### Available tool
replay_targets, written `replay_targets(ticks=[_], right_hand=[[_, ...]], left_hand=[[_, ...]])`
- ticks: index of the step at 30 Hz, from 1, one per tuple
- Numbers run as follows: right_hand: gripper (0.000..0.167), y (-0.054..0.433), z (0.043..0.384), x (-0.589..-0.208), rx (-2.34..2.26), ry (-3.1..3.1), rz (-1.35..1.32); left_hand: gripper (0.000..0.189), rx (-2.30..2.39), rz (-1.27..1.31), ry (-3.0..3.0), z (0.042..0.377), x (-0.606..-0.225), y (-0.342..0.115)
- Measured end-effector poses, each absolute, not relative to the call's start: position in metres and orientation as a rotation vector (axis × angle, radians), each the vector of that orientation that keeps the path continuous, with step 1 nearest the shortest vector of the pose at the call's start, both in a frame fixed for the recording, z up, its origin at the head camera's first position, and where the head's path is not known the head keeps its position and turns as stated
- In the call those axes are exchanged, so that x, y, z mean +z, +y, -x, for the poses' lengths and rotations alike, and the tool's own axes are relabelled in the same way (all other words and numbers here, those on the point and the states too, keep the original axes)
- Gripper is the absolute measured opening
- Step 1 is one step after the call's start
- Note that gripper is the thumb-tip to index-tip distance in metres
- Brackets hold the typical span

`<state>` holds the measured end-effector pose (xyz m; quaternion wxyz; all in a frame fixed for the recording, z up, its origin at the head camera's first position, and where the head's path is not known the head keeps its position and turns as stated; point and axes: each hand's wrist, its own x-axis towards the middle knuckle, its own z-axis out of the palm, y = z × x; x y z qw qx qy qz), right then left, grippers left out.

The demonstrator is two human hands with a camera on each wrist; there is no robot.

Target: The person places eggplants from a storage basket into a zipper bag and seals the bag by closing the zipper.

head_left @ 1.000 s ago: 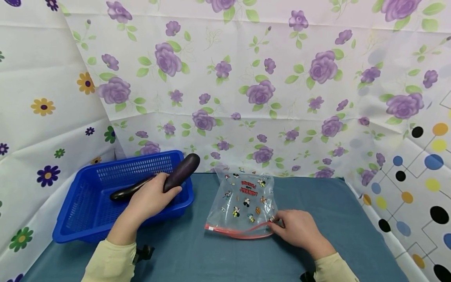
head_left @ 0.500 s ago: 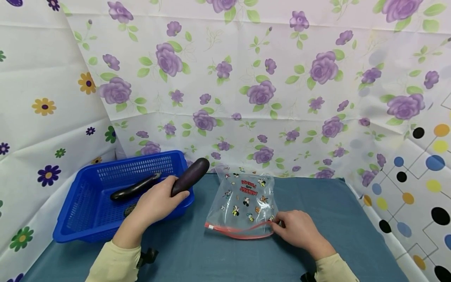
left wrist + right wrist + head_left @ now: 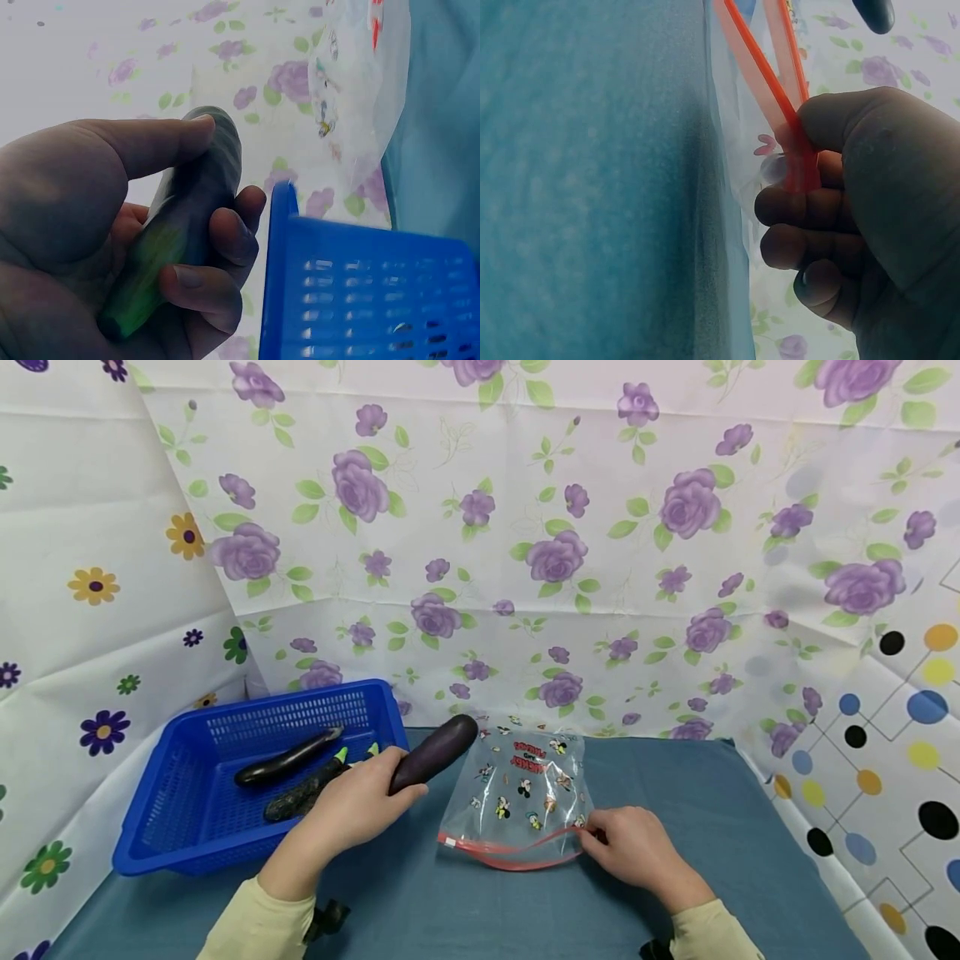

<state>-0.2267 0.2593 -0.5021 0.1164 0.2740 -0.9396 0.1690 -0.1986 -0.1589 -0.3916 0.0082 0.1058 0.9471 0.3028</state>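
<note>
My left hand grips a dark purple eggplant and carries it past the right rim of the blue basket. In the left wrist view, the thumb and curled fingers wrap the eggplant, its greenish end near the palm. The eggplant's rounded far end overlaps the upper left edge of the clear zip bag in the head view. This bag lies flat with its red-edged mouth parted toward me. My right hand pinches the right corner of that mouth, and the right wrist view shows the red zip strip between thumb and fingers.
Inside the blue plastic basket, on the left, lie another eggplant and dark bumpy vegetables with bright green tips, partly hidden by my left hand. A blue-green cloth covers the table. Flowered sheets hang behind it.
My left hand has moved right and slightly toward me with the eggplant, from over the basket to near the bag. More of the basket's contents shows. The right hand keeps its place.
</note>
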Motion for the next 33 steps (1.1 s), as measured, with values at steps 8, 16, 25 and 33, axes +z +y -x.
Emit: replay_targets(ticks=[8, 16, 25, 33], right_hand=[[0.038, 0.259, 0.226, -0.502, 0.498, -2.750, -0.805], [0.040, 0.259, 0.226, -0.501, 0.498, -2.745, -0.814], [0.038, 0.259, 0.225, -0.501, 0.510, -2.755, -0.803], [0.042, 0.259, 0.225, -0.501, 0.523, -2.750, -0.797]], left_hand=[[0.033, 0.910, -0.398, 2.955, 0.193, -0.394, -0.145], [0.032, 0.900, -0.444, 2.925, 0.186, -0.396, -0.133], [0.036, 0.848, -0.558, 2.892, 0.184, -0.403, -0.124], [0.040, 0.796, -0.696, 2.850, 0.184, -0.413, -0.116]])
